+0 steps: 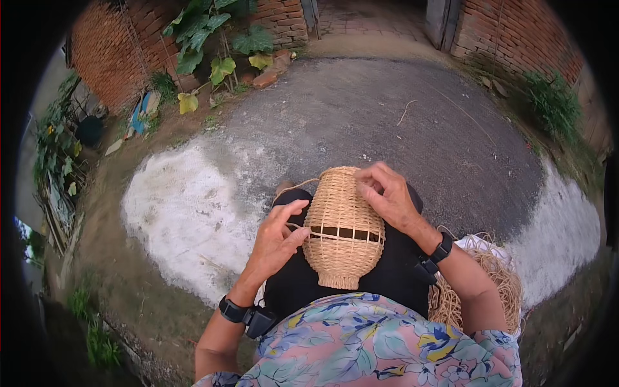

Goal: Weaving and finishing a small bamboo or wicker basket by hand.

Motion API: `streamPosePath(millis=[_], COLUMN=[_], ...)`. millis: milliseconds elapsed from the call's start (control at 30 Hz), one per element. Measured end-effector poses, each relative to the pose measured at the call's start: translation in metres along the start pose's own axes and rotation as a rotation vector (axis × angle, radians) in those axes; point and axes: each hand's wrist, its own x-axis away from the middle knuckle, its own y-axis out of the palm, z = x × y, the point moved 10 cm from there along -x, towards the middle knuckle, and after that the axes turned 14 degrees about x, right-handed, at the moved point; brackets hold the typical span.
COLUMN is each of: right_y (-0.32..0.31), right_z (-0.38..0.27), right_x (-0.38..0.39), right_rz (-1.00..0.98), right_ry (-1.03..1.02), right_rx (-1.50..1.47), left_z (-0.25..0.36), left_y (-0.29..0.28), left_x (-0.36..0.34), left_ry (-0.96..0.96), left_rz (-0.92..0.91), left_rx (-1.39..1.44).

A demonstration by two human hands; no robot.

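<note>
A pale woven straw basket [343,200], shaped like a vase, lies across my lap with its narrow foot toward me. An open band with upright ribs crosses its body, showing a dark inside. My left hand [278,237] is at the basket's left side, thumb and fingers about a thin straw cord [298,226] that runs to the open band. Another strand trails left from the far rim. On the far right side of the basket, my right hand [387,195] has its fingers curled against the weave; the fingertips' contact is partly hidden.
A heap of loose straw cord [493,284] lies on white material at my right. White powdery patches [180,200] cover parts of the dark ground [451,142]. Leafy plants [206,39] and brick walls [109,51] stand beyond, beside an open gateway [374,19].
</note>
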Motion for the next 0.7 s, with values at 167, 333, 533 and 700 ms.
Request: streamPosePath(millis=[167,333,533,700], right_y=[0.001,0.022,0.053,0.025], right_z=[-0.021,0.066,0.061,0.041], right_x=[-0.008,-0.054,-0.041,-0.026], right_rz=[0.065,0.026,-0.276,-0.122], right_ry=[-0.177,-0.039,0.076,0.108], right_rx=[0.056,0.155,-0.012,0.151], left_z=[0.031,-0.032,-0.034,0.005], left_y=[-0.012,-0.027,-0.094,-0.025], left_x=[0.007,0.007,0.043,0.044], left_ry=[0.372,0.225,0.186,0.016], left_rz=[0.140,0.012,0.172,-0.054], left_rx=[-0.371,-0.255,-0.400,0.561])
